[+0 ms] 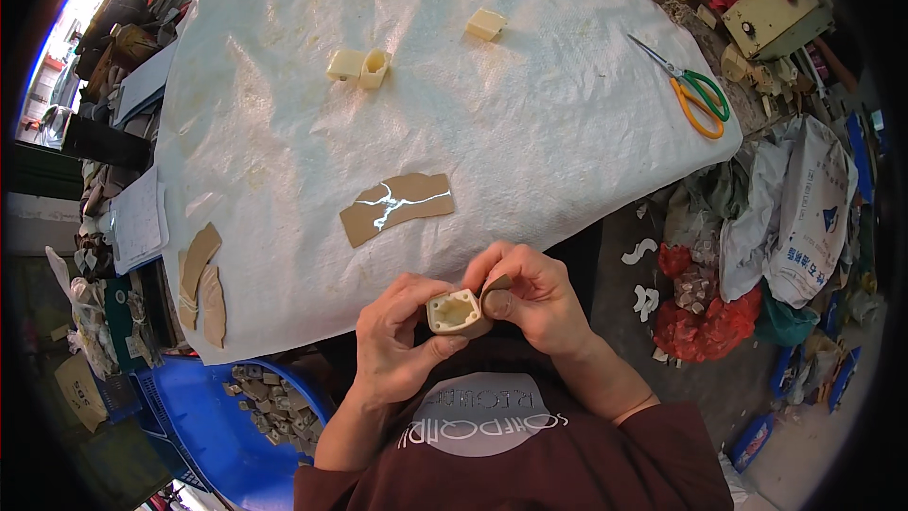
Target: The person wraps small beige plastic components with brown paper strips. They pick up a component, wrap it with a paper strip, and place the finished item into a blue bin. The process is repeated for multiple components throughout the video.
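My left hand [405, 336] is closed round a small cream hollow block [454, 310], its open end facing up, with small holes near the corners of its rim. Between the fingers of my right hand [537, 301] is a curled piece of brown sheet [497, 295], up against the block's right side. Beyond my hands a flat brown sheet [364, 224], crossed by bright white branching lines, lies on the white table cover [284, 151]. Farther back are two similar cream blocks side by side, one an open block [375, 69], and a lone cream block [486, 25].
Green-and-orange-handled scissors [695, 95] lie near the cover's right edge. Brown offcuts [199, 270] rest at its left edge. Below left, a blue bin [222, 431] holds many small brownish pieces. Red bags [705, 322] and a white sack [804, 218] are on the right.
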`<action>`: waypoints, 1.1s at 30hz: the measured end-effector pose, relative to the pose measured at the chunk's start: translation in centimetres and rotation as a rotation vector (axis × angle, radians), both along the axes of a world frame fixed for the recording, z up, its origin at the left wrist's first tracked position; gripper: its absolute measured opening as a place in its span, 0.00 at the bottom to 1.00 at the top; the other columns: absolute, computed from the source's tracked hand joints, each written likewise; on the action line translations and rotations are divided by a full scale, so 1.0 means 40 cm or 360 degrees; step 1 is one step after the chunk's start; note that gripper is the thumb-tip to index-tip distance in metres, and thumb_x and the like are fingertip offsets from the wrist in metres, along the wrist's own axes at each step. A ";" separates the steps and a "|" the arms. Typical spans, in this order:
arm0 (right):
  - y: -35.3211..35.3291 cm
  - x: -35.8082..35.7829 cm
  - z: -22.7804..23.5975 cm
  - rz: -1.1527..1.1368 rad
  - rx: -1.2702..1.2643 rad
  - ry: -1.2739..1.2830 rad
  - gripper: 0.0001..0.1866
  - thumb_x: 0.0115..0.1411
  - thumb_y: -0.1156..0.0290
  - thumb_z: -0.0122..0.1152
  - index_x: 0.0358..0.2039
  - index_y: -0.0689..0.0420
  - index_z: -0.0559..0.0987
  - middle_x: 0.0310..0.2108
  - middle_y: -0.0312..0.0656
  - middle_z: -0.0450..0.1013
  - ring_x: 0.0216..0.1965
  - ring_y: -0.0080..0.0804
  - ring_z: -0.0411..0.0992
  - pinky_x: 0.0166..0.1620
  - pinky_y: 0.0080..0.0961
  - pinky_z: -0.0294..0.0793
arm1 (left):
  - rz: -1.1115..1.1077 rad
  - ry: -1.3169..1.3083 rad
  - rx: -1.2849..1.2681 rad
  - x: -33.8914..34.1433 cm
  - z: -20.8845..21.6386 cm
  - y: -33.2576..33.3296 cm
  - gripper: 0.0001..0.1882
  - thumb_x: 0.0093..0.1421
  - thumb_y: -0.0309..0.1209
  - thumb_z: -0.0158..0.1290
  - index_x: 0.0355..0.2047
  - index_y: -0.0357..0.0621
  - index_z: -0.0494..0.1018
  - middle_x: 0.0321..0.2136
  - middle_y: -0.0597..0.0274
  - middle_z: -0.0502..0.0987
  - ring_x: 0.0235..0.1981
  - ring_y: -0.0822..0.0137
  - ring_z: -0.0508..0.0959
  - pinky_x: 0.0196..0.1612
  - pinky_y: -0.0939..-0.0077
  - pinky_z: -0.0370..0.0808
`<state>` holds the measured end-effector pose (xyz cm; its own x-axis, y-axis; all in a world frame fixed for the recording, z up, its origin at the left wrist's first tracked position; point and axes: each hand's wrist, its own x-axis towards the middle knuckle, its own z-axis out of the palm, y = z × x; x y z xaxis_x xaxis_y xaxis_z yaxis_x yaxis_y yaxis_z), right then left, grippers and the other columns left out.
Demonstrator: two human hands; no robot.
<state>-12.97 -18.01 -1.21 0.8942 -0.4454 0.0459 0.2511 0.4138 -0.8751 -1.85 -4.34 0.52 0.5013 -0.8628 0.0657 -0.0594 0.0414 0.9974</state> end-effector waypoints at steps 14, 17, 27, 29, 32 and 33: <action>0.018 0.008 -0.024 -0.0390 -0.0273 -0.0089 0.06 0.54 0.79 0.58 0.30 0.60 0.70 0.29 0.38 0.68 0.30 0.21 0.67 0.35 0.18 0.69 | 0.0631 -0.0188 0.0086 -0.082 -0.020 -0.062 0.29 0.40 0.19 0.63 0.44 0.36 0.64 0.35 0.57 0.65 0.35 0.66 0.72 0.39 0.75 0.71; 0.020 0.005 -0.031 -0.0355 -0.0143 -0.0073 0.07 0.54 0.77 0.59 0.31 0.60 0.70 0.30 0.39 0.67 0.31 0.22 0.67 0.36 0.18 0.68 | 0.0556 -0.0283 -0.0062 -0.072 -0.023 -0.059 0.27 0.42 0.16 0.61 0.43 0.35 0.64 0.36 0.57 0.67 0.36 0.68 0.73 0.42 0.77 0.72; -0.003 -0.010 -0.012 -0.0141 -0.0401 -0.0076 0.11 0.51 0.70 0.64 0.28 0.56 0.70 0.31 0.35 0.59 0.33 0.23 0.59 0.35 0.19 0.63 | 0.0160 -0.0043 -0.0323 -0.050 -0.024 -0.049 0.24 0.47 0.14 0.56 0.45 0.34 0.64 0.46 0.49 0.68 0.51 0.56 0.69 0.52 0.68 0.69; -0.012 -0.013 -0.005 -0.0123 -0.0529 -0.0057 0.11 0.49 0.70 0.66 0.27 0.55 0.70 0.31 0.35 0.59 0.33 0.24 0.59 0.35 0.19 0.63 | 0.0117 -0.0068 -0.0343 -0.048 -0.021 -0.048 0.23 0.48 0.15 0.56 0.45 0.34 0.64 0.47 0.49 0.68 0.53 0.54 0.67 0.54 0.66 0.68; -0.023 -0.014 0.003 -0.0110 -0.0648 -0.0040 0.12 0.47 0.69 0.67 0.26 0.55 0.70 0.31 0.35 0.59 0.33 0.24 0.59 0.34 0.19 0.63 | 0.0100 -0.0071 -0.0338 -0.048 -0.021 -0.051 0.23 0.49 0.16 0.56 0.45 0.34 0.64 0.47 0.48 0.68 0.54 0.53 0.67 0.54 0.66 0.69; -0.025 -0.013 0.004 -0.0109 -0.0676 -0.0035 0.12 0.47 0.70 0.68 0.25 0.55 0.70 0.31 0.35 0.59 0.33 0.24 0.59 0.33 0.19 0.63 | 0.0099 -0.0084 -0.0333 -0.048 -0.022 -0.051 0.22 0.49 0.16 0.56 0.45 0.35 0.64 0.47 0.48 0.68 0.54 0.53 0.67 0.53 0.66 0.69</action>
<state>-13.51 -19.03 -1.06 0.8600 -0.4408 0.2570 0.2861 -0.0005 -0.9582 -3.78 -6.37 -0.34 0.5441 -0.7951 0.2678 -0.1204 0.2420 0.9628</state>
